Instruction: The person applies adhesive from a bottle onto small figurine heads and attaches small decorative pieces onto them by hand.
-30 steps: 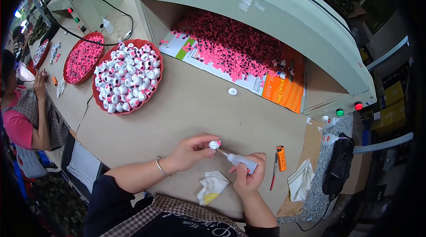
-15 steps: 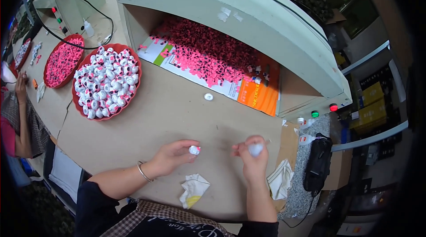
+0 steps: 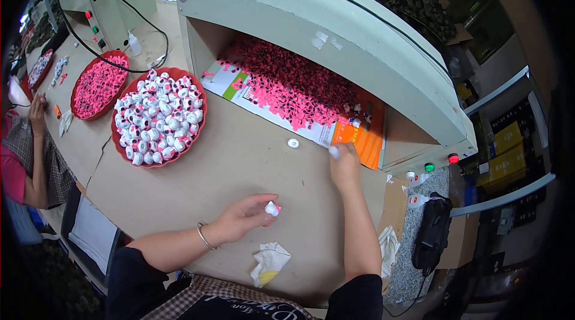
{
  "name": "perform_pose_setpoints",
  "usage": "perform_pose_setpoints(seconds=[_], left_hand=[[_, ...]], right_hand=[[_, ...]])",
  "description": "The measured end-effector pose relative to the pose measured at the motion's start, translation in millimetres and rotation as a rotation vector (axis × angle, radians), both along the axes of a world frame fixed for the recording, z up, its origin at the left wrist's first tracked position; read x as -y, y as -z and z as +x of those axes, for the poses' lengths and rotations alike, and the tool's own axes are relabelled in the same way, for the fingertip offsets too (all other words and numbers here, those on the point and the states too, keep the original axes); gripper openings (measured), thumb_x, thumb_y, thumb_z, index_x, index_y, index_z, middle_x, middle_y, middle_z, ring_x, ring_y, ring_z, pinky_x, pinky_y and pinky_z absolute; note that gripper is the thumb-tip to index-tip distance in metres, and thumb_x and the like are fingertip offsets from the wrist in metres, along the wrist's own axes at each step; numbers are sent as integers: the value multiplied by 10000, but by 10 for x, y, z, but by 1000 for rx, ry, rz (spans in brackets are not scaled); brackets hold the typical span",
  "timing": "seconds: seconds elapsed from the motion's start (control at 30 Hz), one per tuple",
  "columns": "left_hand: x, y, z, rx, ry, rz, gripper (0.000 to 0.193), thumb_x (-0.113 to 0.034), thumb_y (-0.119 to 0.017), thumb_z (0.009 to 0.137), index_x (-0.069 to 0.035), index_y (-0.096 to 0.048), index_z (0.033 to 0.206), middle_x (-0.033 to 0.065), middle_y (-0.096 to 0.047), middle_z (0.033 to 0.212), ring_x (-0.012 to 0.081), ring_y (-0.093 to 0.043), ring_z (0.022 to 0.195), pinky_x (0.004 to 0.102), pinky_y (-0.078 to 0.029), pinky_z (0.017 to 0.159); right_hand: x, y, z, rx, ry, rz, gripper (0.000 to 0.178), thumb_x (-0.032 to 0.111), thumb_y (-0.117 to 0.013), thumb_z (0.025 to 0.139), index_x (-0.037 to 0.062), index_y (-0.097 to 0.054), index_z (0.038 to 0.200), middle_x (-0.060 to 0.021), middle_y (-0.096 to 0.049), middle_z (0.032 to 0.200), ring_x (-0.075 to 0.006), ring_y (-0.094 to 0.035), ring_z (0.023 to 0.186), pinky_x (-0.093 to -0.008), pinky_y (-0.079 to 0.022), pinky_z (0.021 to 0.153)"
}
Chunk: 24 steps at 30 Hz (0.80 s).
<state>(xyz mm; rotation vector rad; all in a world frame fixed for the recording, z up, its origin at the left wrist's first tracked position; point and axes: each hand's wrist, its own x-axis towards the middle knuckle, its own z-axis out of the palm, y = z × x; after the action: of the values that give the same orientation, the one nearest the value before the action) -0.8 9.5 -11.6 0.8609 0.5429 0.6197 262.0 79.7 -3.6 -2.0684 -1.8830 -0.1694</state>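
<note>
My left hand (image 3: 245,219) holds a small white piece with pink parts (image 3: 272,208) between thumb and fingers, above the tan tabletop. Away from my body, my right hand (image 3: 346,167) reaches toward the front edge of a sheet under the arched housing. A small white object (image 3: 333,151) shows at its fingers; its kind cannot be made out. Just beyond that hand lies a heap of small pink pieces with dark spots (image 3: 293,95). On the table to its left sits one white round piece (image 3: 293,143).
A red scalloped tray (image 3: 203,117) is piled with white-and-pink pieces; another red tray (image 3: 73,104) holds pink ones. The pale arched housing (image 3: 335,26) spans the far side. A crumpled cloth (image 3: 269,260) lies near me, a black pouch (image 3: 431,230) at right. Another person's arm (image 3: 39,152) is at far left.
My right hand has moved away from me toward the pink heap, with the white object still in it. My left hand keeps its piece and has hardly moved. The whole view has shifted slightly.
</note>
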Motion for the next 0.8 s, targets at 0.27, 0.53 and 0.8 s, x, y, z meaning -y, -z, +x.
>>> perform_pose_setpoints(seconds=[0.27, 0.53, 0.8], left_hand=[[-4, -50, 14, 116, 38, 22, 323, -34, -463, 850, -31, -410, 1169, 76, -454, 1173, 157, -502, 988, 273, -420, 821], [48, -56, 51, -3, 54, 52, 331, -14, -493, 834, -20, -429, 1158, 58, -519, 1080, 116, -517, 952, 258, -422, 830], [51, 15, 68, -43, 2, 201, 325, -31, -522, 824, -16, -456, 1143, 50, -537, 1027, 105, -524, 927, 238, -436, 805]], right_hand=[[1087, -288, -845, -1563, 49, -350, 139, 8, -570, 765, -1, -532, 899, -41, -556, 777, -81, -521, 589, -209, -424, 479], [1353, -305, -807, -1629, 75, -140, 136, 10, -571, 778, -9, -539, 908, -81, -587, 814, -101, -548, 630, -218, -470, 534], [1376, -283, -970, -1612, -77, -86, 88, -13, -581, 755, -25, -539, 831, -85, -561, 751, -115, -529, 564, -231, -458, 479]])
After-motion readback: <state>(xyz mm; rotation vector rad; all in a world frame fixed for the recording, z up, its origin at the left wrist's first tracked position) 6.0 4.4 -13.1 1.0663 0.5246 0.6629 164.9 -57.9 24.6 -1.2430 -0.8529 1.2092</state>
